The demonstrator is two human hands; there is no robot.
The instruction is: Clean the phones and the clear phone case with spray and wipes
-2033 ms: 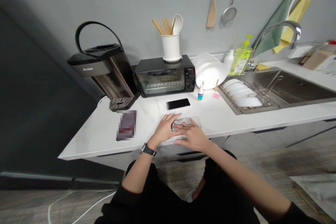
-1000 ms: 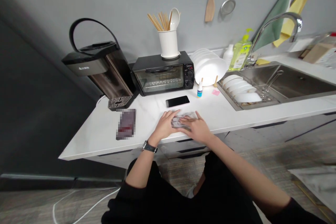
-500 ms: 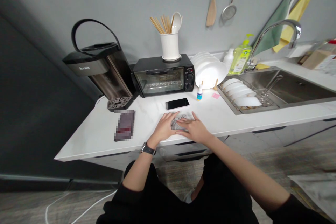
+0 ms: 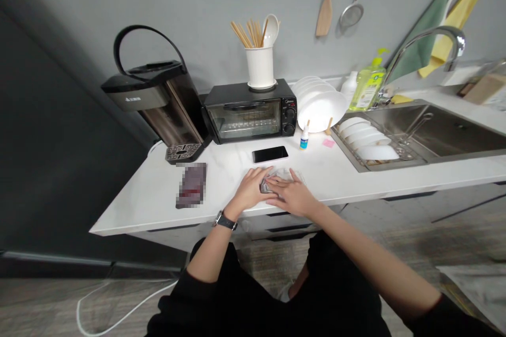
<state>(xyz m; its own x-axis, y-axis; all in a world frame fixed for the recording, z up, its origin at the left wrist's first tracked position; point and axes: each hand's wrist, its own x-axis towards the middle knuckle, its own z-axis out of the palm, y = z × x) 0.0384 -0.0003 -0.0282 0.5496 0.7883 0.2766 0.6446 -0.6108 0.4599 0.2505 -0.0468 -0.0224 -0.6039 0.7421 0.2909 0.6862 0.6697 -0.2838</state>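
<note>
Lying over a crumpled greyish sheet point(image 4: 283, 172) in the head view, the right hand point(image 4: 292, 197) has its grip spread, fingers stretched out and thumb apart. The left hand point(image 4: 250, 189) borders the sheet at 9 o'clock, its grip also unclosed, thumb well off the fingers; a watch point(image 4: 225, 220) circles that wrist. Both hands partly hide the sheet, which lies on the white surface point(image 4: 328, 179) near its front edge. Measured from the sheet, a phone point(image 4: 270, 154) lies dark screen up just beyond, at 11 o'clock, and a small bottle point(image 4: 304, 140) stands at 1. A pink note point(image 4: 328, 142) lies at 2 o'clock, and a blurred-out dark item point(image 4: 192, 185) at 9. Farther back, an oven point(image 4: 245, 122) sits at 11 o'clock bearing a cup point(image 4: 260, 66) of chopsticks point(image 4: 250, 35), a dispenser point(image 4: 174, 110) at 10, and upright plates point(image 4: 322, 110) at 1.
</note>
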